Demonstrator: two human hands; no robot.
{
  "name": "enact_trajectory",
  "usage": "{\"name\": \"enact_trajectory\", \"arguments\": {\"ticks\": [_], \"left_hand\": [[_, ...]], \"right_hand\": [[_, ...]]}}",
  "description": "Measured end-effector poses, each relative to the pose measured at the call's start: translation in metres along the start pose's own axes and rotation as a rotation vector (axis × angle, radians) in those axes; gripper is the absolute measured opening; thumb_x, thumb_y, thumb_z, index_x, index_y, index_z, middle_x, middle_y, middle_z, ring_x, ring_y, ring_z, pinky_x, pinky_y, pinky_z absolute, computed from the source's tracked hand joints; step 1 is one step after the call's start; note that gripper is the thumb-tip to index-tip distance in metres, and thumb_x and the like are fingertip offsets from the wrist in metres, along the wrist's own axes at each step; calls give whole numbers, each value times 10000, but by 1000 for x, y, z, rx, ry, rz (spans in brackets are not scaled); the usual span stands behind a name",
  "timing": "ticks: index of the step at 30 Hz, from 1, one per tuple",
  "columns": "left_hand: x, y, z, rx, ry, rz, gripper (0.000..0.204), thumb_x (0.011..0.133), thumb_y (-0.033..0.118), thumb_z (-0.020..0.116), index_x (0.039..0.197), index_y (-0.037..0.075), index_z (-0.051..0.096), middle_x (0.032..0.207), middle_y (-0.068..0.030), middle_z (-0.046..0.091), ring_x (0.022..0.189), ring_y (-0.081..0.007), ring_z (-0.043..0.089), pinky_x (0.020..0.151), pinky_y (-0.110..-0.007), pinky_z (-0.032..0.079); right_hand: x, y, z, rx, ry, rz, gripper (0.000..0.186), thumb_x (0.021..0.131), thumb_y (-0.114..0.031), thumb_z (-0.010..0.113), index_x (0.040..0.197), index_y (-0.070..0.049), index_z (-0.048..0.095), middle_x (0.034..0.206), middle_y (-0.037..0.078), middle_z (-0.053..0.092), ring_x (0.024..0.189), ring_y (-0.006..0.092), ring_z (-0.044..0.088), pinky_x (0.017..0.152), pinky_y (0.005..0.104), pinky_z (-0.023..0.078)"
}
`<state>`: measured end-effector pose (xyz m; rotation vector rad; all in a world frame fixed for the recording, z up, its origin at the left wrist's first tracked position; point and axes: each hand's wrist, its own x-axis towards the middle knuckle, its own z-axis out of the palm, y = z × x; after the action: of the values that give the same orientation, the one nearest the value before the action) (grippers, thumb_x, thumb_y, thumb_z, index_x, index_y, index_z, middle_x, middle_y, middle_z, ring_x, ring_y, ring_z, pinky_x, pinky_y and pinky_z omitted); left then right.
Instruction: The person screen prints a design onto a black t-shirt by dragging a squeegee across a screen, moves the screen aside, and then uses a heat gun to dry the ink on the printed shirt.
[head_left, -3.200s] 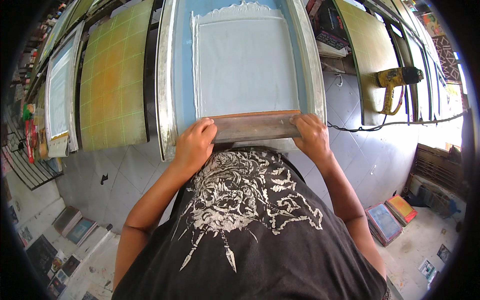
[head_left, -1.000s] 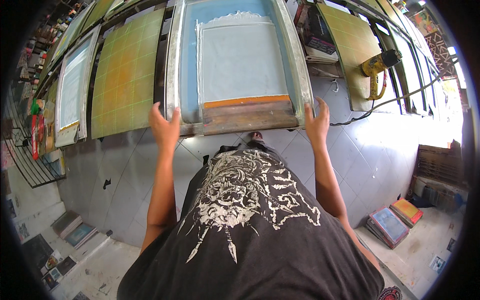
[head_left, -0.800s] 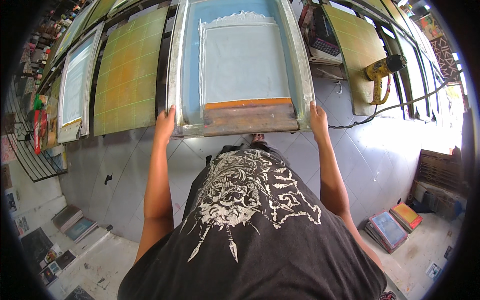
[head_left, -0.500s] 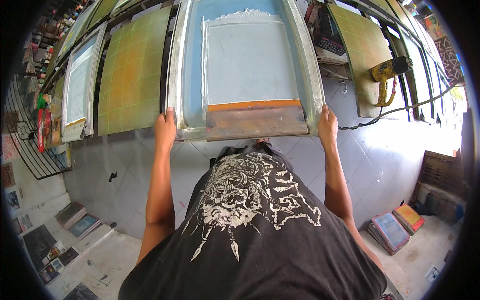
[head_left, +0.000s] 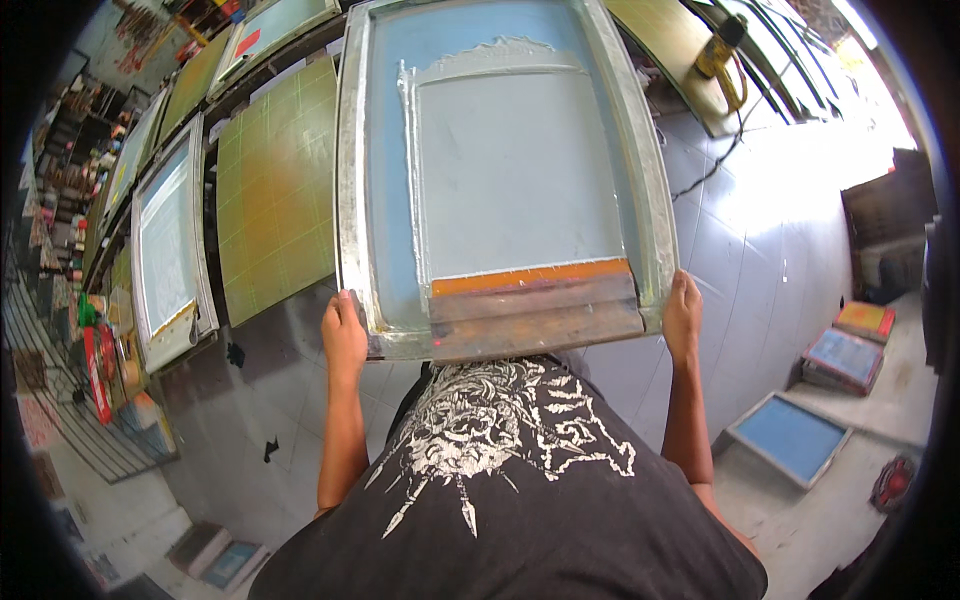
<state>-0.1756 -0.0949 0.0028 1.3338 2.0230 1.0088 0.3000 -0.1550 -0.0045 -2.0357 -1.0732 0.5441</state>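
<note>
Between my hands I carry a screen printing frame, its near edge close to my chest. Blue mesh shows around a large pale grey ink area with thick ridges of ink at its far and left sides. A wooden squeegee with an orange blade rests across the near end of the frame. My left hand is wrapped round the near left corner, thumb on top. On the near right side, my right hand grips the frame the same way. The fingers under the frame are hidden.
At the left stand a greenish gridded printing board and another screen with a squeegee. A yellow heat gun with a trailing cable lies on a board at the right. More screens, including a blue one, lie on a pale ledge.
The held frame has come nearer my body and away from the row of boards. My view has turned to the right, so the boards and heat gun sit differently.
</note>
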Motion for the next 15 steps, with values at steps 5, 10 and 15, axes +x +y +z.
{"name": "enact_trajectory", "arguments": {"ticks": [5, 10, 15], "left_hand": [[-33, -28, -44, -6, -184, 120, 427, 1032, 338, 430, 845, -25, 552, 731, -159, 593, 691, -273, 561, 673, -397, 449], [-68, -23, -51, -24, -410, 224, 410, 1023, 342, 451, 845, -15, 544, 671, -184, 595, 617, -363, 571, 606, -440, 442], [-107, -12, -40, -10, -632, 262, 425, 1019, 346, 456, 804, -19, 490, 663, -228, 565, 634, -425, 550, 596, -462, 420]], "right_hand": [[-156, 24, -24, 119, 139, 71, 403, 1050, -322, 375, 816, -9, 471, 695, 1, 382, 671, 115, 383, 602, 307, 358], [-287, 57, -66, 75, 329, 216, 455, 1061, -387, 361, 816, -17, 459, 737, -8, 404, 704, 109, 385, 623, 294, 350], [-400, 100, -102, 65, 439, 385, 510, 1058, -431, 357, 934, 22, 554, 784, 14, 480, 732, 126, 437, 666, 305, 399]]}}
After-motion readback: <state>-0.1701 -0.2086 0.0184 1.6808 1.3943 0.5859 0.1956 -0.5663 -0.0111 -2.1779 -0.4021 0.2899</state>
